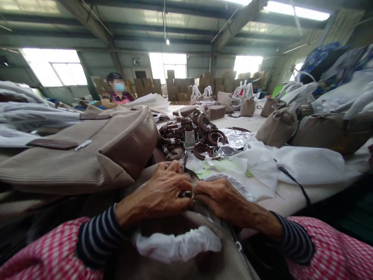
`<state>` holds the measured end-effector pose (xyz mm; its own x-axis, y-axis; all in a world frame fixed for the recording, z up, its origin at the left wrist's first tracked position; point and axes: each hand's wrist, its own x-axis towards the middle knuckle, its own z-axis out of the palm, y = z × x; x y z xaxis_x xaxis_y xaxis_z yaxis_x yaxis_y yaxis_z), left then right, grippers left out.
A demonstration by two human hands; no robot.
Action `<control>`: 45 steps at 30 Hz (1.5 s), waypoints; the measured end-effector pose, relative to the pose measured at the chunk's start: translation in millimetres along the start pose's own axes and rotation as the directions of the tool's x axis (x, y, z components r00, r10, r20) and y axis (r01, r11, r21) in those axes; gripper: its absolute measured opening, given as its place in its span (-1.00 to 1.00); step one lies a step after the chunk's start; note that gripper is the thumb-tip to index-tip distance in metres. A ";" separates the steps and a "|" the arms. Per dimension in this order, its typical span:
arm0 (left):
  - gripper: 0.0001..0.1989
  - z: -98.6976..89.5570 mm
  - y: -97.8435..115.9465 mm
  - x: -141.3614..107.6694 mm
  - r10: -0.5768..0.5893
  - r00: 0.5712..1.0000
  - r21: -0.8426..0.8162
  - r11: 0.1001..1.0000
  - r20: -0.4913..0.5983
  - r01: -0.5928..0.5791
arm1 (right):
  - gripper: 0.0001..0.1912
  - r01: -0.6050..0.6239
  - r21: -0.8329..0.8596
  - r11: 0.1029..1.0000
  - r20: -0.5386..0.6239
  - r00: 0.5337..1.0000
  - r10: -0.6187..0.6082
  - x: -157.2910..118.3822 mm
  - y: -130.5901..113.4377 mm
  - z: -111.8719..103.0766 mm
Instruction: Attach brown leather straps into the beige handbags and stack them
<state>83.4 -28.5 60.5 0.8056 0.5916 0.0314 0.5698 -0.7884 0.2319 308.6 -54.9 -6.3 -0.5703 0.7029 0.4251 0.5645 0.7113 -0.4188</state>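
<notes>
A taupe corduroy bag point(224, 243) lies right in front of me, with a zipper along its right side. Its handle point(179, 244) is wrapped in white paper. My left hand point(163, 190) is bent over the bag's upper edge, thumb and fingers pinched together near a small metal piece point(186, 193). Close beside it, my right hand point(225, 200) has its fingers closed at the same edge; what they grip is too small to make out. Beyond my hands sits a pile of coiled brown straps point(201, 134) with buckles.
Another corduroy bag point(116, 155) lies at the left, close to my left arm. White wrapping sheets point(311, 163) and clear plastic are on the right of the table. Several finished-looking bags point(278, 124) stand farther right. A masked person point(118, 91) is across the table.
</notes>
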 end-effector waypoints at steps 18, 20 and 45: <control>-0.75 19.2 9.1 -6.9 -0.044 0.998 -0.130 0.991 -0.055 0.036 | -0.77 -0.412 0.384 0.826 0.091 0.907 0.411 -22.3 24.2 -45.5; -0.76 20.3 7.6 -6.7 -0.044 0.998 -0.125 0.991 -0.050 0.038 | -0.78 -0.371 0.370 0.852 0.126 0.928 0.349 -23.4 19.5 -41.9; -0.84 13.0 4.2 -8.4 0.029 0.999 -0.082 0.996 0.035 -0.026 | -0.84 0.026 -0.096 0.995 0.122 0.992 -0.015 -4.3 -33.7 -8.6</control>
<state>81.1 -38.9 48.6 0.8272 0.5619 0.0041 0.5332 -0.7871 0.3101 297.2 -82.0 12.9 -0.6469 0.6873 0.3302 0.6041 0.7262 -0.3282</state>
